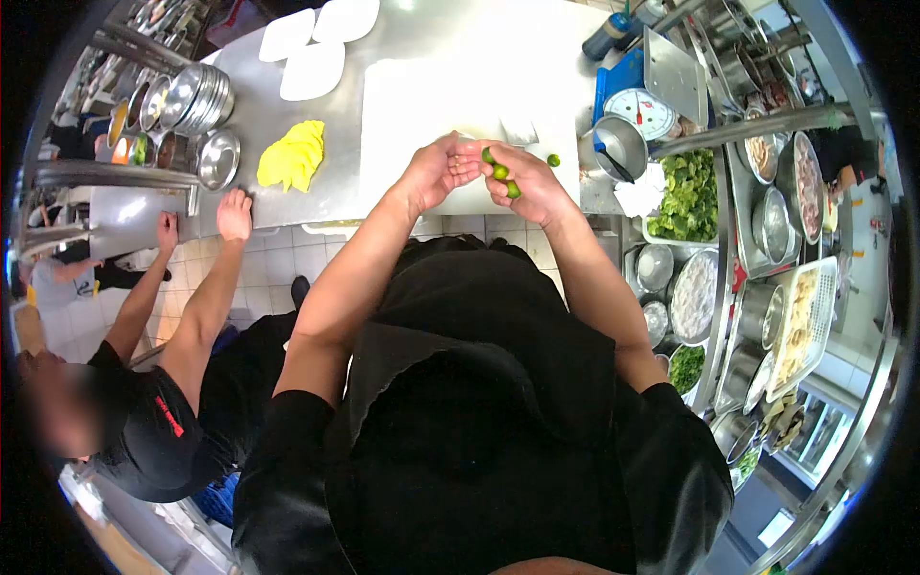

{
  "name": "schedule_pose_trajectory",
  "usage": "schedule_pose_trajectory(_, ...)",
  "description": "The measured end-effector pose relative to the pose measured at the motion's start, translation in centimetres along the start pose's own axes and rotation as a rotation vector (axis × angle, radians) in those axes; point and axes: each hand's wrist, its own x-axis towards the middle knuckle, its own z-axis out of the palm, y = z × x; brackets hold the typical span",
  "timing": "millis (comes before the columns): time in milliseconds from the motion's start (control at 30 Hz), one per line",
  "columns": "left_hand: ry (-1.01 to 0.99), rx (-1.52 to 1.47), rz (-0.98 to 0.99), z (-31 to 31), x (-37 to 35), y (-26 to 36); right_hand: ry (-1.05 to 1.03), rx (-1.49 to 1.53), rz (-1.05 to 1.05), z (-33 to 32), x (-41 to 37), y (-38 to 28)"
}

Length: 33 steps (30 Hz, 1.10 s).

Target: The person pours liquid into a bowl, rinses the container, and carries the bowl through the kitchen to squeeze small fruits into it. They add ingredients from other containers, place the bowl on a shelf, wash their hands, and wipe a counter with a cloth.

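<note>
Several small green limes (pixel 500 172) sit in my right hand (pixel 532 187), its fingers curled around them. My left hand (pixel 443 171) is held beside it, palm up with the fingers spread, and its fingertips come close to the limes. Both hands are over a large white cutting board (pixel 407 115). Another lime (pixel 554 160) lies on the board just right of my right hand. Behind the hands, a flat, pale shiny piece (pixel 518 130) rests on the board.
A yellow cloth (pixel 292 156) and white plates (pixel 313 72) lie to the left. On the right stand a metal pot (pixel 618 144), a blue scale (pixel 640 112) and a container of leafy greens (pixel 688 196). A co-worker's hand (pixel 234 213) rests at the counter's left edge.
</note>
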Motion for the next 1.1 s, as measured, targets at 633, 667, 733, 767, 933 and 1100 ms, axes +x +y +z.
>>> schedule_pose_trajectory(633,-0.065,-0.046,0.033,-0.8,-0.1,0.1,0.052,0.088,0.028,-0.7,2.9,1.5)
schedule_pose_trajectory(667,-0.076,-0.025,0.043,-0.6,-0.2,0.2,0.030,0.080,0.016,-0.3,2.8,1.3)
schedule_pose_trajectory(733,-0.057,-0.040,0.034,-0.3,-0.5,0.3,0.010,0.071,0.004,0.3,2.8,1.0)
schedule_pose_trajectory(767,-0.037,-0.054,0.026,-0.3,-0.6,0.4,0.037,0.036,-0.016,0.6,2.9,0.9)
schedule_pose_trajectory(933,-0.016,-0.054,0.023,-1.0,0.4,0.0,0.073,-0.322,-0.065,0.9,3.7,0.9)
schedule_pose_trajectory(1100,0.001,-0.077,0.030,-0.5,0.1,0.2,0.142,-1.120,-0.359,0.4,5.2,1.4)
